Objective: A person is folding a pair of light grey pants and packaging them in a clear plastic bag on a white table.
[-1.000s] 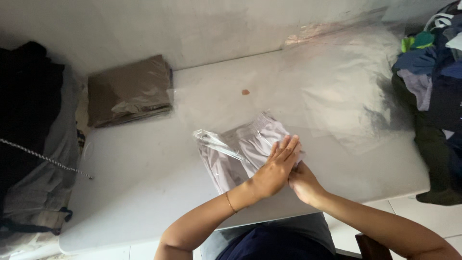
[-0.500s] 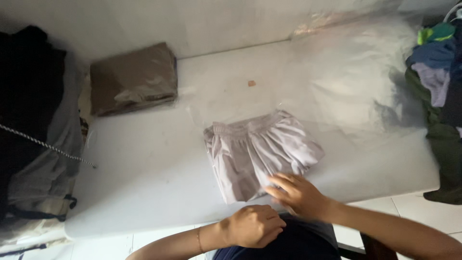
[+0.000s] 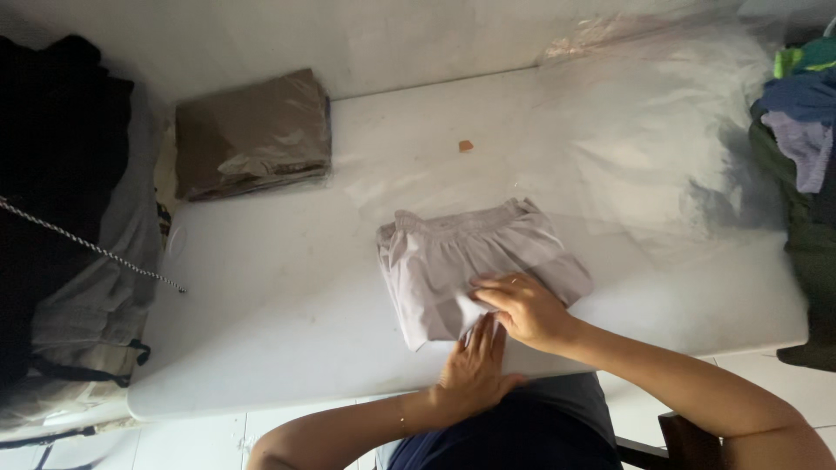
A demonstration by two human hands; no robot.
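A folded pale grey garment (image 3: 470, 261) with a gathered waistband lies in the middle of the white table (image 3: 287, 296). My right hand (image 3: 522, 306) rests on the garment's near edge, fingers curled and pinching the cloth. My left hand (image 3: 475, 365) lies flat on the table just below that edge, fingers spread, its fingertips touching the fabric. Both forearms come in from the bottom of the view.
A brown folded garment in a clear bag (image 3: 252, 135) sits at the table's far left. Dark clothes and a grey bag (image 3: 70, 252) are heaped at the left, a mixed pile of clothes (image 3: 801, 148) at the right. Clear plastic sheeting (image 3: 662, 113) covers the far right; a small brown scrap (image 3: 466, 146) lies nearby.
The garment went from bunched under both hands to spread flat and folded. My left hand drew back toward me and has returned flat to the table at the garment's near edge.
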